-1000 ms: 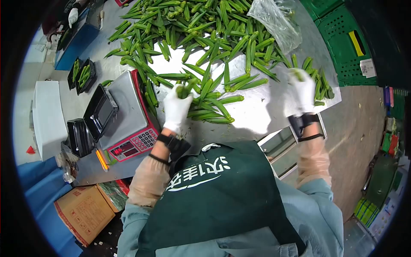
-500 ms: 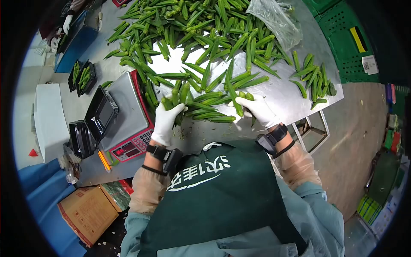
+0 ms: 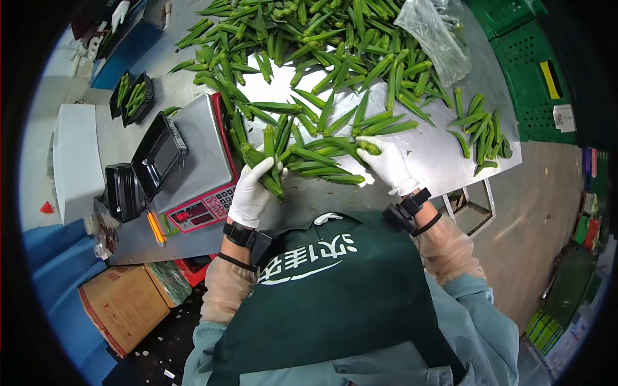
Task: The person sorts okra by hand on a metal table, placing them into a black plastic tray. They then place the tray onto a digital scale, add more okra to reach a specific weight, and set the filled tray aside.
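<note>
My left hand [image 3: 251, 196], in a white glove, is closed around a few okra pods [image 3: 269, 174] at the table's near edge. My gloved right hand [image 3: 391, 168] pinches the stem end of okra [image 3: 368, 147] at the right of a small row of pods. Between both hands lie several loose okra pods [image 3: 322, 164], tips pointing different ways. A big heap of okra [image 3: 283, 32] spreads over the far part of the metal table [image 3: 431, 151]. Some fingers of each hand are hidden behind the pods.
Left of me stands a red-edged scale [image 3: 199, 154] with an open black tray [image 3: 161, 154] on it. Two filled trays [image 3: 133, 100] sit beyond. A plastic bag [image 3: 434, 38] and a smaller okra pile [image 3: 479, 132] lie right, beside green crates [image 3: 531, 77]. A co-worker's gloved hand [image 3: 119, 14] shows far left.
My left hand has turned, and its okra now lies more crosswise, pointing toward me. The right hand has released a long pod and holds okra by its stem end. The view has shifted slightly.
</note>
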Available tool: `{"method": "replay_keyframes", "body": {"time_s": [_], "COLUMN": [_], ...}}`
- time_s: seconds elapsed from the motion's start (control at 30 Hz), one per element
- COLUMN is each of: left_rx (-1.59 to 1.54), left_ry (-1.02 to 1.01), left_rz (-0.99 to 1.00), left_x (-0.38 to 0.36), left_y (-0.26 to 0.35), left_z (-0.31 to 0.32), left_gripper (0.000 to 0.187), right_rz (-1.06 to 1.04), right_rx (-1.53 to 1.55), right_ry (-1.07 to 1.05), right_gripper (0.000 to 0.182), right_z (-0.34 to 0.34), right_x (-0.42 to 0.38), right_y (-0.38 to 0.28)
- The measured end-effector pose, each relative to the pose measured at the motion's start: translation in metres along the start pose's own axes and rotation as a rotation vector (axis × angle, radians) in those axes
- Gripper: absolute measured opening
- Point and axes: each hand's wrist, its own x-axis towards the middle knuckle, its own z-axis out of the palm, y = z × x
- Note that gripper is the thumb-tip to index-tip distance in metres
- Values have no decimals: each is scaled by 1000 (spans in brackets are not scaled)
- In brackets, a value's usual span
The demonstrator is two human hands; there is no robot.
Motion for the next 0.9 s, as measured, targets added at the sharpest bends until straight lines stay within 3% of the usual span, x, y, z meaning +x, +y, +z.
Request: {"method": "replay_keyframes", "body": {"time_s": [0.07,0.27,0.3,0.33,0.5,0.6,0.67,0.73,0.8,0.9], "left_rx": [2,139,157,176,208,311,393,615,833,1221], "left_ry": [62,184,208,233,291,360,407,429,444,464], "left_rz": [-11,14,12,10,1,77,80,150,275,352], "left_x": [-5,-22,-26,-30,-38,-33,-29,-17,1,32], "left_y": [6,10,11,12,9,14,26,30,28,22], "left_z": [7,11,12,12,-4,-6,0,-8,-6,6], "left_gripper": [40,39,39,39,36,28,20,18,22,30], "right_rz": [-213,-415,-375,-580,-469,-352,-505,-329,-227,-143], "right_rx": [-235,-615,-622,-480,-874,-702,-402,-53,-21,-316], "right_ry": [125,218,189,235,27,-28,158,55,16,-35], "right_gripper": [25,21,22,18,13,19,31,30,31,27], "right_z": [6,48,56,63,84,70,58,34,11,0], "right_x": [17,129,146,158,179,157,137,120,95,54], "right_y": [-25,-59,-59,-59,-38,-57,-70,-76,-86,-80]}}
